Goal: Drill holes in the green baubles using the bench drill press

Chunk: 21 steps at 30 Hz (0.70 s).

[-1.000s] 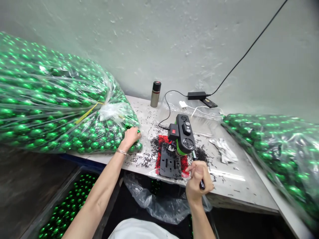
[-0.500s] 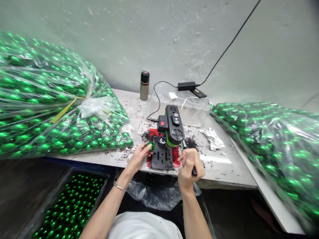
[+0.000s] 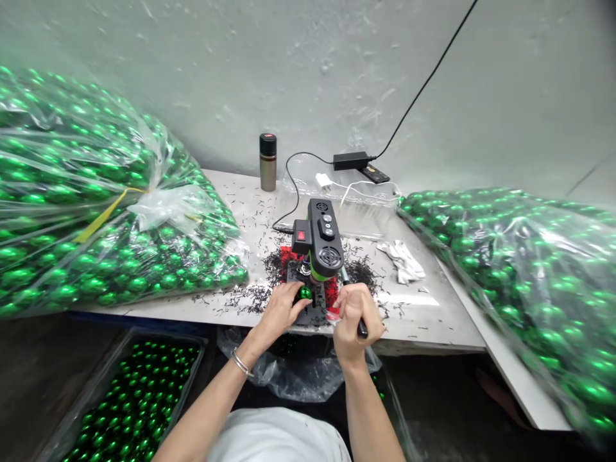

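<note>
My left hand (image 3: 280, 312) has its thumb and fingertips round a small shiny green ball (image 3: 305, 292). The ball is over the black slotted base plate (image 3: 317, 314), in front of the head of a small bench drill press (image 3: 327, 237). My right hand (image 3: 356, 317) is wrapped round the black grip of the press's lever (image 3: 362, 329), to the right of the plate. Under the press lies a red mat (image 3: 332, 290), and dark shavings (image 3: 362, 273) are scattered round it. The ball's contact with the plate is partly hidden by my fingers.
Big clear bags of green balls stand left (image 3: 96, 212) and right (image 3: 520, 256). A flask (image 3: 268, 163), a power adapter (image 3: 350, 160), a clear plastic tray (image 3: 370, 221) and white gloves (image 3: 403, 260) lie behind. Below left is a bin of balls (image 3: 139, 391).
My left hand has moved right with the green ball, from the plate's left edge to over the plate. My right hand keeps its hold on the lever. The whole view has shifted slightly.
</note>
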Each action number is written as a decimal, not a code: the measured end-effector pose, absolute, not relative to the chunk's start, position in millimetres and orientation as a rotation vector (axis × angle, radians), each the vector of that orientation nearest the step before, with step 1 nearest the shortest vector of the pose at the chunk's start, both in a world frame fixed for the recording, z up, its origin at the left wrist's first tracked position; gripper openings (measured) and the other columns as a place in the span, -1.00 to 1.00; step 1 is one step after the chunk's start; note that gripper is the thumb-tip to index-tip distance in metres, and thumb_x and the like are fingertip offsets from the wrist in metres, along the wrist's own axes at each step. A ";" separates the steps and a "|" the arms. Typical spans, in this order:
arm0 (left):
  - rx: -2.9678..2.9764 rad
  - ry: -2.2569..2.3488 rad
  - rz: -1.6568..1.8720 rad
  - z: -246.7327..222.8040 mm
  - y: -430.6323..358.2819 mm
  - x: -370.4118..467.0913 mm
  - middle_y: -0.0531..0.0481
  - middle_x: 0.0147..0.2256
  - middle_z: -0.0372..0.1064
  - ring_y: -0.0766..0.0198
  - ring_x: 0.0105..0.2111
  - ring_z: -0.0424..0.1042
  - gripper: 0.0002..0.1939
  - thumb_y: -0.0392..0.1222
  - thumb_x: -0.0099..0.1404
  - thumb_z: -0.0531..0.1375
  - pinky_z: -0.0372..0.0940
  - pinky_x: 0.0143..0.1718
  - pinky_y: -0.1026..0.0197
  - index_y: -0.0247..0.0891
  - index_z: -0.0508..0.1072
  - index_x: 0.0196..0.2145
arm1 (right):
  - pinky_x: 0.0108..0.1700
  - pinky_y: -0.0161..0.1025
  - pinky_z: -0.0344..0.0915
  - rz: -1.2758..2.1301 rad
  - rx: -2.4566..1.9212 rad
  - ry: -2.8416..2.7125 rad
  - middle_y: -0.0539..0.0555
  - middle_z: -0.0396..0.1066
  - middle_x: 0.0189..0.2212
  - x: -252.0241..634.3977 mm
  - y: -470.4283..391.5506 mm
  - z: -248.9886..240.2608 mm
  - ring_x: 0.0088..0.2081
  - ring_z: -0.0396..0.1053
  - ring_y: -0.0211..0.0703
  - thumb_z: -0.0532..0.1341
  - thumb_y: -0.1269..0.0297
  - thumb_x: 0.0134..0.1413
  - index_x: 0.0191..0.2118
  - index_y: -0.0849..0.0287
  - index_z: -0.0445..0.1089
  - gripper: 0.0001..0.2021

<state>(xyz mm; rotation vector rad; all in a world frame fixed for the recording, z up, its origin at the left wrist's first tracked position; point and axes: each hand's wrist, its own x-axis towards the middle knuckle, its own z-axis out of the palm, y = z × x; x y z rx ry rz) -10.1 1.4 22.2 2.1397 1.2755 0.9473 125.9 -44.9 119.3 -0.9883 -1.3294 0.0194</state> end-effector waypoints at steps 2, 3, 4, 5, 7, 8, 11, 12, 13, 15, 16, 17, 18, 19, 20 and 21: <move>2.195 1.294 0.957 20.5 0.9 -7.5 -0.22 -0.06 0.51 0.00 -0.07 0.48 -0.67 -0.05 0.37 0.20 0.32 0.02 -0.05 -0.29 0.46 0.00 | -0.43 -0.27 0.16 0.018 -0.991 -1.346 -0.05 0.23 -0.55 127.3 -45.7 118.6 -0.48 0.26 -0.30 0.05 0.47 0.26 -0.52 0.13 0.15 -0.70; 2.210 1.304 0.972 19.0 0.7 -6.2 -0.22 -0.06 0.51 0.00 -0.07 0.47 -0.66 -0.04 0.38 0.20 0.31 0.01 -0.05 -0.29 0.46 0.00 | -0.42 -0.27 0.16 0.018 -0.997 -1.354 -0.05 0.23 -0.55 127.9 -46.4 117.8 -0.48 0.26 -0.29 0.04 0.48 0.26 -0.52 0.13 0.14 -0.70; 2.219 1.311 0.993 17.3 0.6 -5.1 -0.22 -0.06 0.51 0.00 -0.07 0.46 -0.66 -0.03 0.38 0.20 0.31 0.01 -0.05 -0.29 0.46 0.00 | -0.42 -0.27 0.16 0.015 -1.000 -1.361 -0.05 0.23 -0.55 128.5 -47.2 116.4 -0.48 0.26 -0.29 0.04 0.48 0.26 -0.53 0.12 0.14 -0.70; 2.225 1.314 1.017 15.5 0.4 -4.1 -0.22 -0.07 0.51 0.01 -0.07 0.46 -0.66 -0.03 0.38 0.20 0.31 0.00 -0.05 -0.29 0.46 0.00 | -0.42 -0.27 0.16 0.014 -1.005 -1.367 -0.04 0.23 -0.54 129.0 -48.2 114.0 -0.47 0.26 -0.29 0.04 0.48 0.26 -0.53 0.12 0.14 -0.70; 2.228 1.310 1.068 11.8 0.0 -2.7 -0.20 -0.08 0.51 0.02 -0.07 0.44 -0.65 -0.01 0.38 0.20 0.30 -0.01 -0.04 -0.28 0.46 0.00 | -0.42 -0.27 0.16 0.024 -1.009 -1.380 -0.04 0.23 -0.54 130.2 -49.9 105.8 -0.47 0.26 -0.29 0.03 0.47 0.26 -0.53 0.12 0.13 -0.70; 2.226 1.304 1.090 10.1 -0.1 -2.3 -0.20 -0.08 0.50 0.02 -0.07 0.44 -0.66 -0.01 0.38 0.19 0.29 -0.01 -0.04 -0.27 0.46 0.00 | -0.41 -0.27 0.17 0.030 -1.005 -1.387 -0.04 0.23 -0.53 130.8 -50.5 99.8 -0.47 0.26 -0.29 0.03 0.47 0.26 -0.52 0.12 0.12 -0.70; 2.219 1.282 1.129 6.2 -0.4 -1.9 -0.20 -0.09 0.50 0.03 -0.08 0.43 -0.66 -0.02 0.38 0.20 0.29 -0.01 -0.04 -0.27 0.46 0.00 | -0.34 -0.23 0.24 -0.003 -0.957 -1.420 -0.05 0.23 -0.52 133.2 -50.0 76.4 -0.48 0.25 -0.30 0.00 0.44 0.28 -0.52 0.12 0.11 -0.69; 2.217 1.275 1.136 5.3 -0.4 -1.9 -0.20 -0.09 0.50 0.03 -0.08 0.43 -0.66 -0.02 0.38 0.20 0.29 -0.01 -0.04 -0.28 0.46 0.00 | -0.30 -0.20 0.28 -0.033 -0.937 -1.436 -0.06 0.23 -0.52 133.9 -49.2 68.0 -0.48 0.26 -0.30 -0.02 0.42 0.29 -0.52 0.12 0.11 -0.69; 2.214 1.270 1.141 4.5 -0.5 -1.8 -0.19 -0.10 0.50 0.03 -0.08 0.44 -0.66 -0.03 0.37 0.21 0.29 -0.01 -0.04 -0.28 0.46 0.00 | -0.25 -0.17 0.32 -0.060 -0.925 -1.450 -0.06 0.24 -0.51 134.5 -48.2 60.1 -0.48 0.27 -0.30 -0.03 0.40 0.31 -0.51 0.12 0.12 -0.69; 2.209 1.267 1.154 3.3 -0.8 -1.4 -0.19 -0.10 0.50 0.03 -0.08 0.44 -0.66 -0.04 0.36 0.22 0.29 -0.02 -0.04 -0.27 0.46 0.01 | -0.15 -0.10 0.36 -0.092 -0.925 -1.457 -0.06 0.25 -0.49 134.9 -46.2 46.9 -0.48 0.30 -0.30 -0.06 0.35 0.33 -0.50 0.12 0.13 -0.68; 2.207 1.269 1.160 2.8 -1.0 -1.1 -0.19 -0.10 0.49 0.03 -0.08 0.43 -0.66 -0.05 0.36 0.22 0.30 -0.03 -0.04 -0.27 0.46 0.01 | -0.11 -0.07 0.37 -0.097 -0.931 -1.447 -0.07 0.25 -0.49 134.8 -45.3 42.1 -0.47 0.32 -0.30 -0.07 0.33 0.34 -0.50 0.11 0.13 -0.67; 2.206 1.271 1.168 2.3 -1.2 -0.8 -0.19 -0.10 0.49 0.03 -0.08 0.43 -0.66 -0.05 0.37 0.22 0.30 -0.03 -0.04 -0.27 0.45 0.01 | -0.08 -0.05 0.37 -0.098 -0.935 -1.432 -0.07 0.24 -0.49 134.4 -44.5 38.4 -0.47 0.33 -0.30 -0.09 0.32 0.36 -0.50 0.11 0.13 -0.66; 2.205 1.273 1.175 2.0 -1.3 -0.5 -0.19 -0.11 0.49 0.03 -0.08 0.43 -0.67 -0.04 0.37 0.21 0.30 -0.03 -0.05 -0.27 0.45 0.01 | -0.06 -0.04 0.37 -0.098 -0.931 -1.419 -0.07 0.24 -0.48 133.9 -43.8 35.9 -0.46 0.34 -0.30 -0.10 0.30 0.37 -0.50 0.11 0.12 -0.65; 2.205 1.273 1.182 1.8 -1.4 -0.2 -0.19 -0.11 0.49 0.03 -0.08 0.43 -0.67 -0.04 0.38 0.21 0.30 -0.02 -0.05 -0.27 0.44 0.01 | -0.05 -0.04 0.37 -0.099 -0.923 -1.409 -0.07 0.23 -0.48 133.4 -43.2 34.2 -0.45 0.34 -0.30 -0.11 0.29 0.37 -0.50 0.11 0.12 -0.64; 2.206 1.272 1.188 1.6 -1.4 0.1 -0.19 -0.11 0.49 0.03 -0.09 0.43 -0.67 -0.04 0.38 0.20 0.30 -0.02 -0.05 -0.27 0.44 0.01 | -0.04 -0.04 0.37 -0.099 -0.915 -1.406 -0.07 0.23 -0.48 133.1 -42.6 33.3 -0.45 0.35 -0.30 -0.12 0.28 0.38 -0.50 0.11 0.12 -0.64; 2.206 1.271 1.191 1.7 -1.2 0.4 -0.19 -0.11 0.49 0.03 -0.09 0.43 -0.67 -0.04 0.37 0.21 0.30 -0.02 -0.05 -0.27 0.44 0.01 | -0.04 -0.04 0.38 -0.101 -0.910 -1.407 -0.07 0.22 -0.48 133.0 -42.2 32.9 -0.45 0.35 -0.30 -0.12 0.28 0.38 -0.49 0.11 0.12 -0.64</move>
